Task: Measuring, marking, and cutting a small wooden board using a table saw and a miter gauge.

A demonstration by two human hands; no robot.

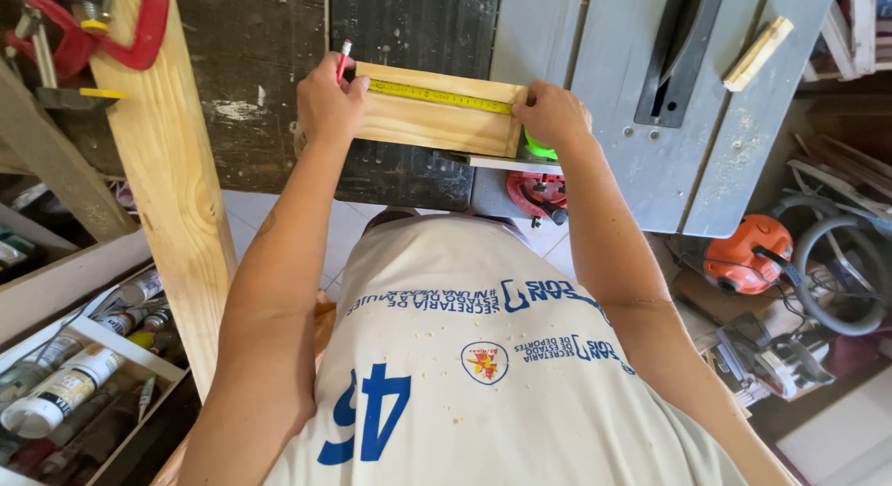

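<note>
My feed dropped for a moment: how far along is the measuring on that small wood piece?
Done: yellow tape lies stretched along the wood piece. In hand: right hand pins the tape case end; left hand holds a pencil at the other end. Left: no mark shows on the wood.

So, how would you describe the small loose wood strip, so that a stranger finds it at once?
Look at the grey table saw top on the right of the bench. Beyond the black blade insert, near the far right corner, lies a short pale wood strip, set at a slant. Unlike the wider board under the yellow tape, no hand touches it.
</note>
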